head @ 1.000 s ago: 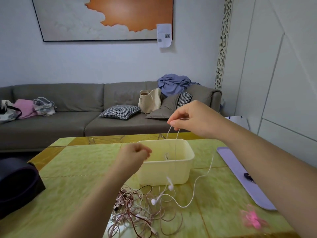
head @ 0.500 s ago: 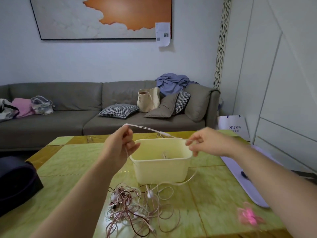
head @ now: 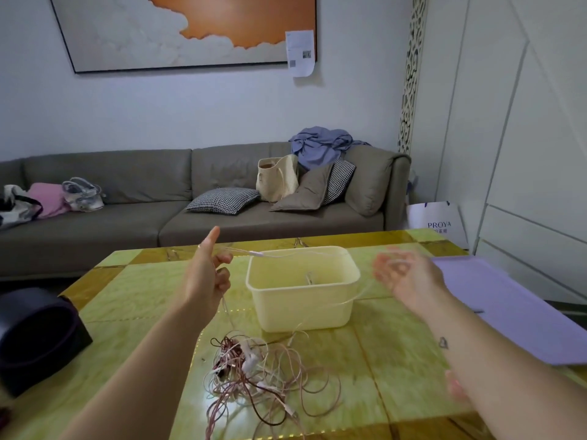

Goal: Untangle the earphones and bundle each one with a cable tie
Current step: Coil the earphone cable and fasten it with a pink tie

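Note:
A tangle of pink, white and dark earphones (head: 254, 373) lies on the green table (head: 133, 300), in front of a cream plastic bin (head: 301, 312). One white earphone cable (head: 286, 255) is stretched in the air above the bin's rim between my two hands. My left hand (head: 206, 274) pinches one end with curled fingers, thumb pointing up. Right of the bin, my right hand (head: 403, 274) is blurred with its fingers spread, and the cable loops over them. A strand hangs from it down to the tangle. A pink cable tie (head: 455, 387) peeks out behind my right forearm.
A purple mat (head: 514, 312) covers the table's right side, with a small dark item on it. At the table's left edge sits a black rounded object (head: 35, 331). A grey sofa (head: 127, 230) with cushions and bags stands behind the table.
My hands have moved apart, the right one swinging out past the bin and opening its fingers. The white cable now spans wider above the bin. My left thumb has lifted.

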`<state>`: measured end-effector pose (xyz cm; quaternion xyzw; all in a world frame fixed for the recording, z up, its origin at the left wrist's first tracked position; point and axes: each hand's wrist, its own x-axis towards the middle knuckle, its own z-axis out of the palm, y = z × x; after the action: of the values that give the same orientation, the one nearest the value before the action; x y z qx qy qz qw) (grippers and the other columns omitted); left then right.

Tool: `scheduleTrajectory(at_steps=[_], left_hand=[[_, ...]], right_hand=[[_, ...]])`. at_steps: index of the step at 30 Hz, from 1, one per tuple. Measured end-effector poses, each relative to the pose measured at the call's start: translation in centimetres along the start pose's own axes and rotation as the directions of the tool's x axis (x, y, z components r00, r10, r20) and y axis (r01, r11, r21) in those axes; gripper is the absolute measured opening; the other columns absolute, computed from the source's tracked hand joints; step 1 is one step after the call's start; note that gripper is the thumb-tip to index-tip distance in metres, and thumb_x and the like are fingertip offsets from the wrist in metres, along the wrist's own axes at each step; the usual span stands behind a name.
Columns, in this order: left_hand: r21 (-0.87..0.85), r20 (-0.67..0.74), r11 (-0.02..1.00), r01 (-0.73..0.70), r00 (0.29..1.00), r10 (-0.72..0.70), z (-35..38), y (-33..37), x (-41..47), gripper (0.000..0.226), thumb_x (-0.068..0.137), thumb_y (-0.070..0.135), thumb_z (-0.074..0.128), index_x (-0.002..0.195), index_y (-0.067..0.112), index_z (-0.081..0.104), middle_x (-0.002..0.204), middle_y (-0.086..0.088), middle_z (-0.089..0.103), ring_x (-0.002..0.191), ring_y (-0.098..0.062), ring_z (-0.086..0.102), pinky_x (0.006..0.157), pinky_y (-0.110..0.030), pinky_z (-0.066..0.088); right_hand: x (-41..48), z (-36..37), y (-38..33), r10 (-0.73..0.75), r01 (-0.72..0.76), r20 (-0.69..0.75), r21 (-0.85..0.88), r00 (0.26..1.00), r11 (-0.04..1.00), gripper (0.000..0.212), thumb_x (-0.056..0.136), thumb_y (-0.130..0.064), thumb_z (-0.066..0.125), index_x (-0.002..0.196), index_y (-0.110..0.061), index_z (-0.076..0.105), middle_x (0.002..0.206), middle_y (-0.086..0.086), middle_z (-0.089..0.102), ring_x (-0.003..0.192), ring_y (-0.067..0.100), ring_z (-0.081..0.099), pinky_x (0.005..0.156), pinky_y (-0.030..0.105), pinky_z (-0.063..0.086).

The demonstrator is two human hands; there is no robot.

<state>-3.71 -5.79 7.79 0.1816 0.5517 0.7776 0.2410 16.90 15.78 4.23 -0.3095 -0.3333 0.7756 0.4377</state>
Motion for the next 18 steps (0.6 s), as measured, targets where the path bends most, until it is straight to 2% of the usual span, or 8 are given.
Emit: scheduleTrajectory(at_steps=[2, 3, 5, 8, 11, 15, 16, 18], left_hand=[[0.115, 0.037, 0.992, -0.053, 0.998, 0.049, 0.4, -0.1, -0.1, 0.033, 0.102, 0.031, 0.035, 0.130, 0.033, 0.051, 0.073, 0.002, 0.044, 0.052, -0.008, 0.020, 0.051, -0.021, 0.019], [0.154, 0.057, 0.986, -0.070, 0.996, 0.062, 0.6, -0.1, -0.2, 0.033, 0.102, 0.030, 0.033, 0.130, 0.032, 0.052, 0.075, 0.002, 0.045, 0.053, -0.009, 0.020, 0.052, -0.022, 0.019], [0.207, 0.091, 0.974, -0.090, 0.993, 0.072, 1.1, -0.1, 0.0, 0.033, 0.102, 0.028, 0.033, 0.128, 0.032, 0.052, 0.079, 0.002, 0.050, 0.053, -0.008, 0.022, 0.052, -0.022, 0.019], [0.226, 0.117, 0.967, -0.113, 0.989, 0.088, 2.0, 0.1, 0.2, 0.031, 0.102, 0.031, 0.031, 0.125, 0.033, 0.053, 0.079, 0.003, 0.053, 0.049, -0.007, 0.023, 0.049, -0.021, 0.020], [0.140, 0.146, 0.981, -0.135, 0.983, 0.115, 3.0, 1.0, 0.2, 0.034, 0.103, 0.031, 0.029, 0.123, 0.024, 0.056, 0.067, 0.004, 0.046, 0.043, -0.004, 0.024, 0.043, -0.018, 0.019], [0.017, 0.242, 0.990, -0.141, 0.961, 0.133, 4.7, 3.5, -0.5, 0.040, 0.104, 0.032, 0.026, 0.115, 0.015, 0.060, 0.054, 0.006, 0.039, 0.040, -0.004, 0.021, 0.039, -0.017, 0.016], [0.024, 0.272, 0.989, -0.143, 0.953, 0.131, 5.1, 4.1, -0.7, 0.041, 0.103, 0.033, 0.025, 0.111, 0.015, 0.061, 0.053, 0.006, 0.037, 0.040, -0.004, 0.021, 0.040, -0.017, 0.016], [0.059, 0.342, 0.988, -0.141, 0.933, 0.113, 5.9, 5.2, -1.2, 0.046, 0.103, 0.039, 0.024, 0.104, 0.014, 0.064, 0.052, 0.006, 0.035, 0.042, -0.004, 0.021, 0.043, -0.019, 0.014]], right_hand=[[-0.3, 2.8, -2.0, -0.275, 0.283, 0.088, -0.099, 0.958, 0.954, 0.045, 0.104, -0.032, 0.025, 0.087, -0.013, 0.062, 0.105, 0.012, 0.063, 0.102, 0.023, 0.059, 0.079, 0.036, 0.050], [-0.8, 4.0, -3.0, -0.400, 0.427, 0.158, -0.220, 0.903, 0.877, 0.045, 0.104, -0.034, 0.026, 0.087, -0.018, 0.064, 0.112, 0.009, 0.063, 0.110, 0.019, 0.056, 0.089, 0.033, 0.046], [-1.7, 5.9, -4.7, -0.583, 0.684, 0.360, -0.426, 0.729, 0.592, 0.042, 0.101, -0.038, 0.029, 0.088, -0.027, 0.068, 0.115, 0.001, 0.064, 0.112, 0.010, 0.053, 0.098, 0.023, 0.037], [-3.2, 8.7, -6.9, -0.646, 0.871, 0.599, -0.430, 0.472, 0.238, 0.038, 0.101, -0.031, 0.031, 0.090, -0.025, 0.067, 0.111, 0.001, 0.065, 0.117, 0.004, 0.049, 0.098, 0.010, 0.029], [-4.3, 10.8, -8.6, -0.651, 0.934, 0.703, -0.355, 0.286, 0.027, 0.042, 0.099, -0.028, 0.031, 0.092, -0.017, 0.071, 0.105, 0.003, 0.067, 0.125, 0.013, 0.045, 0.110, 0.025, 0.025], [-5.6, 11.6, -10.3, -0.622, 0.920, 0.744, -0.380, 0.244, -0.093, 0.043, 0.100, -0.022, 0.032, 0.094, -0.008, 0.072, 0.097, -0.007, 0.063, 0.113, 0.002, 0.046, 0.106, 0.030, 0.030], [-5.7, 11.6, -10.5, -0.604, 0.920, 0.743, -0.390, 0.288, -0.041, 0.042, 0.101, -0.021, 0.033, 0.093, -0.008, 0.071, 0.093, -0.006, 0.064, 0.102, 0.002, 0.053, 0.100, 0.025, 0.037], [-5.5, 11.4, -10.6, -0.509, 0.871, 0.727, -0.482, 0.461, 0.099, 0.039, 0.104, -0.021, 0.033, 0.089, -0.011, 0.068, 0.085, -0.007, 0.064, 0.086, 0.005, 0.058, 0.088, 0.015, 0.043]])
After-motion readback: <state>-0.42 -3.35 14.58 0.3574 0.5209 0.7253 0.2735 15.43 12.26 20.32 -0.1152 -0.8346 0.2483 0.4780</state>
